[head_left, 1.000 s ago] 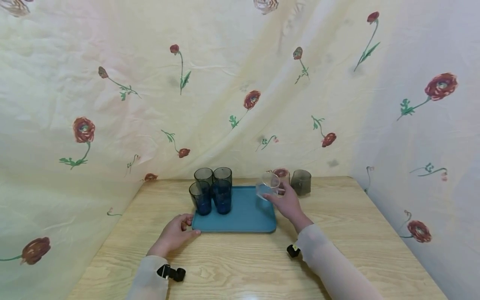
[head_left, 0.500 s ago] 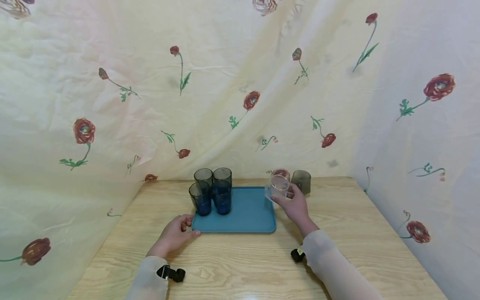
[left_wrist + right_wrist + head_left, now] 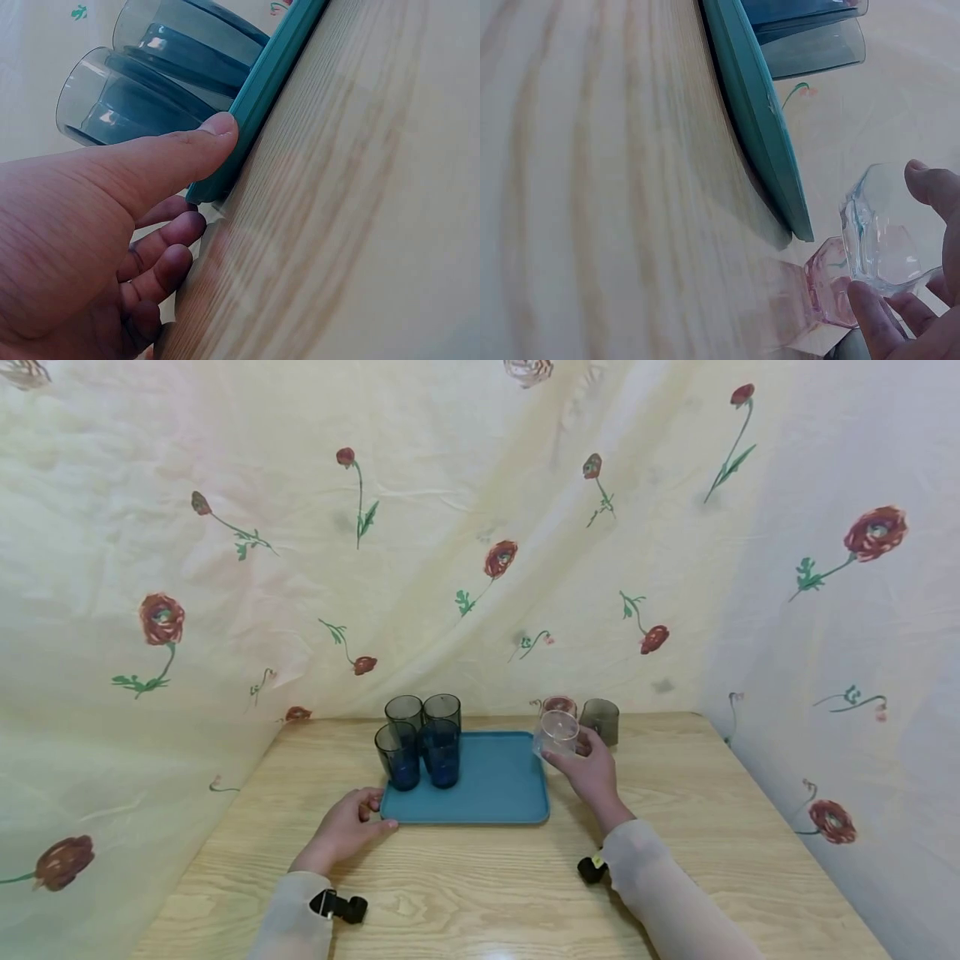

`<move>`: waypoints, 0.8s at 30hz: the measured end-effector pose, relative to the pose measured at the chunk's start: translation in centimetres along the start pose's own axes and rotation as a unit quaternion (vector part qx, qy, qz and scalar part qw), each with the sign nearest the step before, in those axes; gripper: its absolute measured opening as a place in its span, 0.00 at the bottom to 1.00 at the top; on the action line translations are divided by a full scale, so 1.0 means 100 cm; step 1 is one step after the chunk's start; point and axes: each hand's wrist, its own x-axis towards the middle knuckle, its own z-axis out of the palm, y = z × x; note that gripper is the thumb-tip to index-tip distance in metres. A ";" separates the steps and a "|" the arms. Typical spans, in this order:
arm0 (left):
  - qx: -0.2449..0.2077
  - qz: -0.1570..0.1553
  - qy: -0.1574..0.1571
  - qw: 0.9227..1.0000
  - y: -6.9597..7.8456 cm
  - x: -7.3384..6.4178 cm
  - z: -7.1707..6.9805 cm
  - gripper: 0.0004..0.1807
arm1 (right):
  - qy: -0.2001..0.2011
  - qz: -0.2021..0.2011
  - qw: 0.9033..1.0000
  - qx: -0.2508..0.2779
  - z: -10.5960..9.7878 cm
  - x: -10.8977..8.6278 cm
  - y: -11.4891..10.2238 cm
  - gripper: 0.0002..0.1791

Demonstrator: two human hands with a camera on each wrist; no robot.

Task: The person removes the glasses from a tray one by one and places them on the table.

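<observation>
My left hand (image 3: 341,831) pinches the near left corner of a blue tray (image 3: 495,785). Its thumb (image 3: 202,146) lies against the rim, and the other fingers curl beside the corner. Several tall smoky tumblers (image 3: 400,760) stand upright together on the tray's left part; the front ones look blue lower down. My right hand (image 3: 596,777) holds a clear, short glass (image 3: 553,745) between thumb and fingers, at the tray's far right corner. In the right wrist view this clear glass (image 3: 881,251) is raised off the table, with a pinkish glass (image 3: 829,281) beyond it.
Right of the tray, near the table's back edge, stand the pinkish glass (image 3: 559,704), partly hidden by the clear one, and a grey glass (image 3: 603,724). A flowered cloth (image 3: 420,568) hangs behind the wooden table (image 3: 465,893).
My right hand has moved to the right with the clear glass, from over the tray to its right edge, and is now nearly still. The left hand stays at the tray corner.
</observation>
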 end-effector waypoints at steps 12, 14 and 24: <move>-0.002 0.002 0.000 1.000 -0.004 0.001 0.000 0.35 | -0.003 0.006 1.000 -0.019 0.000 0.001 0.010 0.43; -0.002 0.002 -0.001 1.000 -0.004 0.001 0.000 0.35 | -0.008 0.008 1.000 -0.020 -0.001 0.001 0.012 0.42; 0.000 0.005 0.001 1.000 -0.003 0.000 0.000 0.35 | -0.018 0.016 0.999 -0.028 -0.005 0.001 0.022 0.42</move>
